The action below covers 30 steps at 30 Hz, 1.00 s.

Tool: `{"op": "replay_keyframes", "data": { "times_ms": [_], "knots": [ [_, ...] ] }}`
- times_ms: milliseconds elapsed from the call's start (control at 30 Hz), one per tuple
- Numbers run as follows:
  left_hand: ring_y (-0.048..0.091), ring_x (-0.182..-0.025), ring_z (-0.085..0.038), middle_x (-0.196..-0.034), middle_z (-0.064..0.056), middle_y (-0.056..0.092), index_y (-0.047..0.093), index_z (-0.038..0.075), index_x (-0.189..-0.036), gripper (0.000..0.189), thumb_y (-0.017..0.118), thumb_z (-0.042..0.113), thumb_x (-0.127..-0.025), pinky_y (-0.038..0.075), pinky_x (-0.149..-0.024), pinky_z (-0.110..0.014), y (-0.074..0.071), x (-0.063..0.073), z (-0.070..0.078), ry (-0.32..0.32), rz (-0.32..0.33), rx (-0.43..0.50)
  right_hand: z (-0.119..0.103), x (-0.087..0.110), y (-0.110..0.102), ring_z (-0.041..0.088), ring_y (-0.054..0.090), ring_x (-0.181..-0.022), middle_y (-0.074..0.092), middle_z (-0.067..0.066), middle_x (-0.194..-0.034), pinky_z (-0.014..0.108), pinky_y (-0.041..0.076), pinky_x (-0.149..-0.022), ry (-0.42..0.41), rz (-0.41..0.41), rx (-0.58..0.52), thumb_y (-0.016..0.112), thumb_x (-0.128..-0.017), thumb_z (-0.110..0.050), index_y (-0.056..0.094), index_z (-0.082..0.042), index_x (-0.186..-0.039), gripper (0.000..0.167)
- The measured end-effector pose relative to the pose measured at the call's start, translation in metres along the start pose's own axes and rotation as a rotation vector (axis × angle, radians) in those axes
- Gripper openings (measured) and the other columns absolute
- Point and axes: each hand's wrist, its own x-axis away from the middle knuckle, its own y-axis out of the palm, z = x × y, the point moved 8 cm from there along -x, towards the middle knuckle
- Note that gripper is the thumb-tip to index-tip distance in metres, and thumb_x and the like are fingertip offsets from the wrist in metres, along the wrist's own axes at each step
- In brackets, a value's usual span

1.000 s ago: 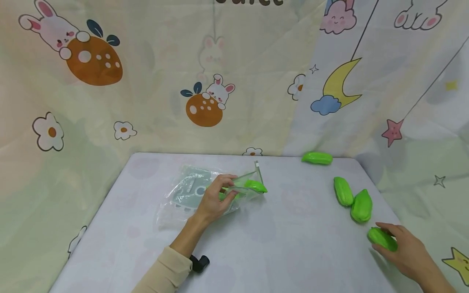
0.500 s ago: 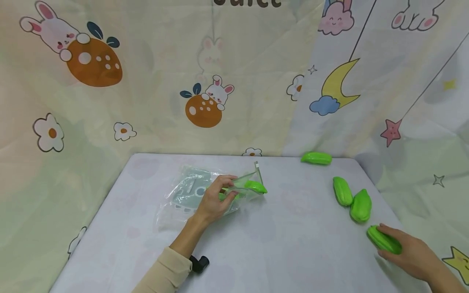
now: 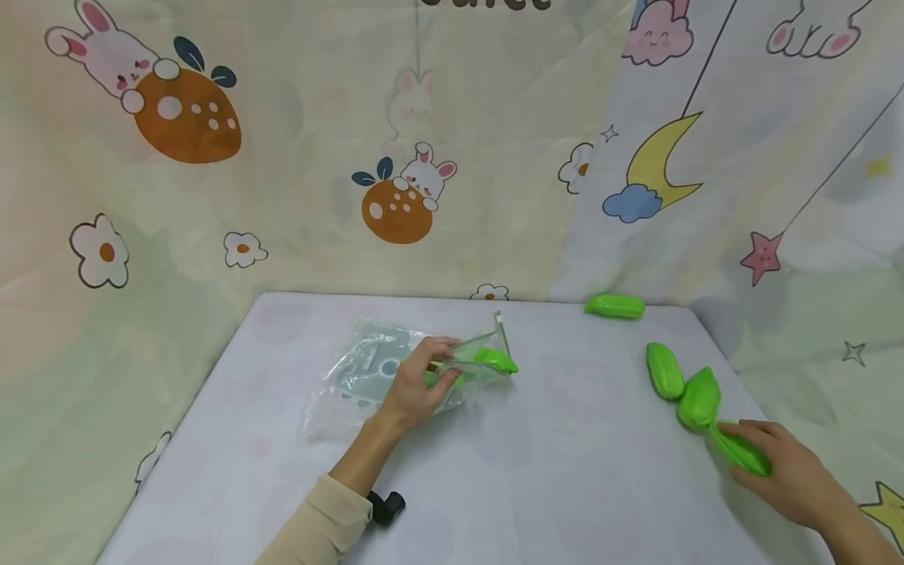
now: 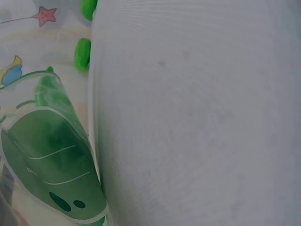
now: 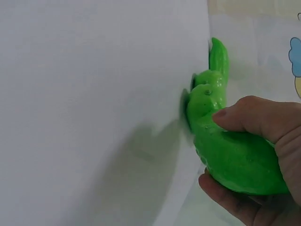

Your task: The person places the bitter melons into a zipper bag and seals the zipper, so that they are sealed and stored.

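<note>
In the head view my left hand (image 3: 418, 383) pinches the edge of a clear zip bag (image 3: 370, 365) with a pale green print, its mouth gaping to the right. Green toy vegetables show inside it, one (image 3: 497, 360) by the opening. At the right table edge my right hand (image 3: 791, 471) grips a green toy bitter melon (image 3: 738, 451), thumb on one side and fingers on the other. Its bumpy skin (image 5: 235, 160) shows in the right wrist view. The narrow end overlaps another bitter melon (image 3: 699, 399); touching or not, I cannot tell. The left wrist view shows the printed bag (image 4: 56, 160), not the hand.
Two more green toy bitter melons lie on the white table (image 3: 565, 471): one (image 3: 665, 370) to the right, another (image 3: 615, 306) at the back edge. A printed cloth (image 3: 297, 157) hangs behind. A small black object (image 3: 387, 508) shows beside the left sleeve.
My right hand has closed its grip on the near bitter melon and turned it so its narrow end points at the neighbouring one. The left hand and bag stay put.
</note>
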Motion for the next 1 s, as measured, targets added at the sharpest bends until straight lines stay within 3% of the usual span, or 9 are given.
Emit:
{"op": "replay_keyframes", "data": {
  "times_ms": [233, 333, 400, 500, 600, 667, 800, 900, 1000],
  "knots": [
    [0.070, -0.101, -0.023, -0.129, -0.011, 0.065, 0.054, 0.009, -0.111, 0.031, 0.075, 0.000, -0.091, 0.060, -0.068, -0.031, -0.001, -0.001, 0.002, -0.008, -0.016, -0.007, -0.014, -0.005, -0.012, 0.056, 0.058, -0.097, 0.049, 0.030, -0.126, 0.066, 0.048, -0.069, -0.053, 0.140, -0.037, 0.085, -0.077, -0.009, 0.062, -0.005, -0.128, 0.056],
    [0.070, -0.101, -0.023, -0.129, -0.011, 0.065, 0.054, 0.009, -0.110, 0.030, 0.076, 0.001, -0.091, 0.060, -0.068, -0.030, -0.001, -0.001, 0.003, 0.000, -0.020, -0.007, -0.025, -0.007, -0.018, 0.049, 0.057, -0.097, 0.049, 0.027, -0.128, 0.048, 0.051, -0.070, -0.112, 0.253, -0.061, 0.087, -0.073, -0.004, 0.064, -0.009, -0.129, 0.060],
    [0.070, -0.099, -0.023, -0.129, -0.011, 0.065, 0.054, 0.009, -0.110, 0.030, 0.076, 0.001, -0.091, 0.060, -0.067, -0.030, -0.001, 0.000, 0.003, 0.003, -0.017, -0.007, -0.033, -0.010, -0.023, 0.036, 0.056, -0.102, 0.050, 0.024, -0.130, 0.031, 0.046, -0.073, -0.153, 0.325, -0.089, 0.087, -0.070, 0.000, 0.066, -0.011, -0.129, 0.064],
    [0.070, -0.099, -0.023, -0.128, -0.011, 0.066, 0.054, 0.009, -0.110, 0.031, 0.076, 0.000, -0.090, 0.060, -0.067, -0.031, -0.002, 0.001, 0.002, 0.000, -0.008, -0.007, -0.045, -0.017, -0.027, 0.003, 0.047, -0.111, 0.050, 0.021, -0.135, 0.011, 0.034, -0.076, -0.205, 0.401, -0.153, 0.087, -0.070, 0.002, 0.070, -0.015, -0.128, 0.063],
    [0.070, -0.100, -0.024, -0.128, -0.011, 0.066, 0.055, 0.010, -0.110, 0.031, 0.076, -0.001, -0.090, 0.060, -0.067, -0.032, -0.003, 0.002, 0.001, -0.005, 0.000, -0.007, -0.056, -0.022, -0.029, -0.022, 0.032, -0.114, 0.049, 0.023, -0.138, -0.001, 0.029, -0.087, -0.245, 0.431, -0.206, 0.085, -0.073, 0.005, 0.073, -0.014, -0.126, 0.057],
    [0.070, -0.100, -0.024, -0.128, -0.011, 0.066, 0.055, 0.010, -0.110, 0.031, 0.076, -0.001, -0.090, 0.060, -0.067, -0.032, -0.003, 0.002, 0.002, -0.004, 0.001, -0.002, -0.061, -0.025, -0.029, -0.026, 0.030, -0.115, 0.048, 0.024, -0.139, -0.005, 0.024, -0.092, -0.266, 0.444, -0.229, 0.084, -0.073, 0.007, 0.074, -0.012, -0.123, 0.055],
    [0.070, -0.099, -0.023, -0.129, -0.011, 0.065, 0.055, 0.009, -0.110, 0.030, 0.075, -0.001, -0.091, 0.060, -0.068, -0.032, -0.002, 0.001, 0.002, 0.000, -0.008, 0.003, -0.068, -0.030, -0.026, -0.016, 0.038, -0.114, 0.048, 0.025, -0.137, -0.002, 0.023, -0.090, -0.268, 0.467, -0.231, 0.085, -0.068, 0.010, 0.073, -0.010, -0.123, 0.060],
    [0.069, -0.101, -0.022, -0.130, -0.010, 0.065, 0.055, 0.010, -0.110, 0.029, 0.075, 0.000, -0.091, 0.060, -0.069, -0.031, -0.002, 0.000, 0.002, -0.007, -0.020, -0.002, -0.073, -0.036, -0.021, 0.016, 0.049, -0.117, 0.045, 0.025, -0.140, 0.004, 0.024, -0.087, -0.247, 0.448, -0.239, 0.085, -0.069, 0.009, 0.070, -0.010, -0.128, 0.064],
    [0.068, -0.106, -0.023, -0.131, -0.009, 0.064, 0.055, 0.010, -0.111, 0.029, 0.075, 0.002, -0.092, 0.060, -0.070, -0.032, 0.000, 0.000, 0.002, -0.019, -0.031, -0.007, -0.076, -0.041, -0.018, 0.043, 0.047, -0.113, 0.040, 0.026, -0.144, 0.010, 0.026, -0.084, -0.231, 0.413, -0.246, 0.085, -0.072, 0.005, 0.067, -0.009, -0.133, 0.065]
  ]
}}
